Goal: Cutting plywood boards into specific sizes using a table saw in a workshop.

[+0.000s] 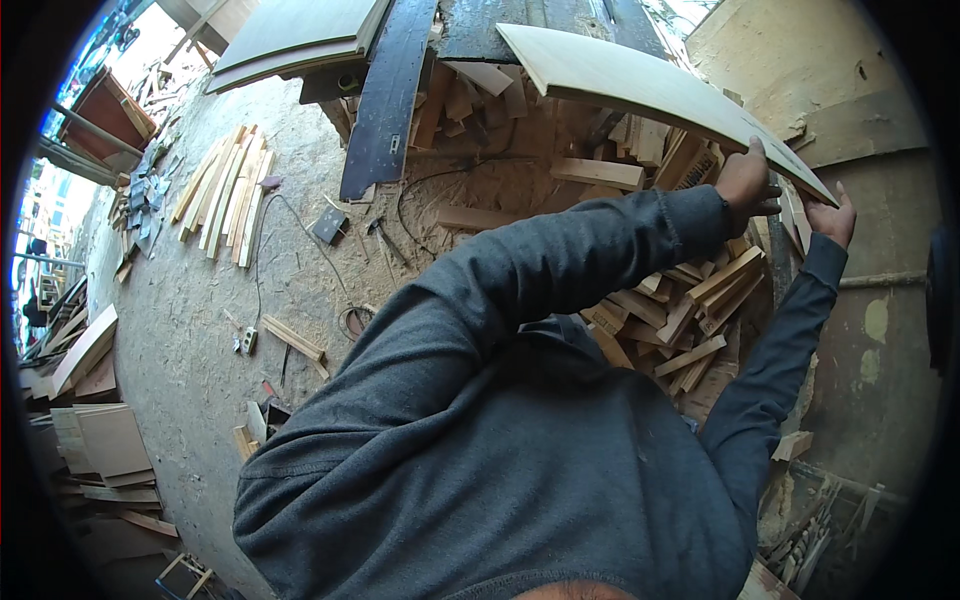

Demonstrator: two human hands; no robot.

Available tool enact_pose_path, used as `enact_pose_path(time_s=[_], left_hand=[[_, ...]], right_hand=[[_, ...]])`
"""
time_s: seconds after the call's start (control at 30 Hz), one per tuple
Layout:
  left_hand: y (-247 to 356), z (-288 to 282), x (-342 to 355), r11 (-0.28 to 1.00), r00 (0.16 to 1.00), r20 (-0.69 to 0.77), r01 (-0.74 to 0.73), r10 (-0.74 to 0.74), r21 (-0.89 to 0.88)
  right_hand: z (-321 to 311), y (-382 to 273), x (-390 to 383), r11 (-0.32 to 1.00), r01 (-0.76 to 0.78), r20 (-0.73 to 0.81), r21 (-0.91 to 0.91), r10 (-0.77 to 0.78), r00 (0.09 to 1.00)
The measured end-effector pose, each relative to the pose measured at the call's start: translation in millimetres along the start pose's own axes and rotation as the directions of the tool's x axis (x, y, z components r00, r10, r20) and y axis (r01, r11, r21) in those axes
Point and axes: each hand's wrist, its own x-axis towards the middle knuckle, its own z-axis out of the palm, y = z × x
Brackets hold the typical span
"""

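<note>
Both my arms, in dark grey sleeves, reach to the right toward a long pale wooden board point(640, 85). It is tilted, and its far left end rises over the dark workbench point(480, 35). My left hand point(745, 186) is closed on the board's near edge, thumb against the edge and fingers partly hidden below. Further right, my right hand point(833, 218) holds the board's right end from beneath, with one finger sticking up beside it. Part of that grip is hidden by the board.
Stacked panels point(300, 35) lie at the far left of the bench, beside a dark plank point(388, 110). Wood offcuts point(700, 300) are heaped below my arms. On the floor are light strips point(225, 195), a hammer point(385, 240) and a cable point(300, 225). A wall point(880, 350) stands right.
</note>
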Motion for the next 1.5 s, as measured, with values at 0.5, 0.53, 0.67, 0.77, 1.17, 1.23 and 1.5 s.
enact_pose_path(time_s=[0.5,0.53,0.67,0.77,1.17,1.23,1.5], left_hand=[[103,-81,-158,0.999,0.989,-0.147,0.022,-0.027,-0.032],[107,-77,-163,1.000,0.988,-0.155,-0.015,0.014,-0.010],[136,-82,-174,0.996,0.968,-0.238,-0.065,0.077,0.058],[157,-86,-177,0.995,0.984,-0.151,-0.087,0.092,0.041],[181,-63,-148,0.968,0.969,-0.132,-0.186,0.209,0.168],[179,-56,-143,0.959,0.955,-0.172,-0.208,0.242,0.194],[198,-143,-132,0.861,0.797,-0.327,-0.454,0.508,0.229]], right_hand=[[-10,136,-216,0.990,-0.113,0.500,0.085,0.056,0.864],[-10,139,-220,0.973,-0.185,0.517,0.139,0.088,0.851],[11,149,-237,0.969,-0.198,0.582,0.149,0.076,0.810],[27,154,-249,0.966,-0.202,0.629,0.158,0.059,0.775],[54,128,-225,0.963,-0.220,0.737,0.157,0.034,0.675],[56,126,-224,0.969,-0.197,0.736,0.150,0.023,0.676],[-15,154,-202,0.945,-0.238,0.767,-0.226,0.323,0.554]])
